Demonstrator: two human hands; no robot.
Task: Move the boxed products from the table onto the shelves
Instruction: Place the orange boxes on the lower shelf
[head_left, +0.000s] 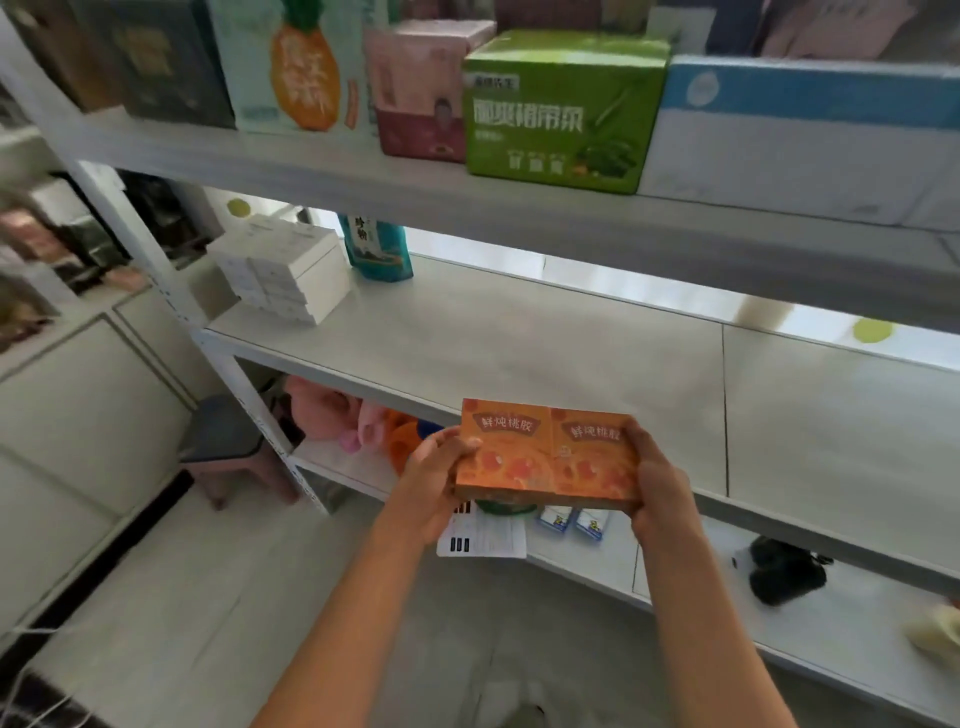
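I was at the putting-away step. My left hand (439, 462) gripped the left end of two orange boxes (548, 457), thumb on top. My right hand (657, 478) gripped the right end the same way. The 2 boxes sat side by side, touching, pressed together btwn both hands. They were in the air, just in front of the middle shelf (519, 343), near its front edge, not on it yet.

Next move, I think: push the pair fwd and set it down flat on the bare part of that shelf, then let go. Both boxes need to stay squeezed or one may slip.

Count, left to right:
- 1 stack of white boxes (283, 270) on the middle shelf, far left. Blurry, so can't count the boxes in it.
- 1 blue-green pouch (376, 249) just beside the stack.
- Top shelf (363, 176): 1 dark box (166, 57), 1 pineapple box (304, 67), 1 pink box (423, 98), 1 green box (558, 114), 1 blue-and-white box (800, 140).
- 2 orange boxes, 2 hands.
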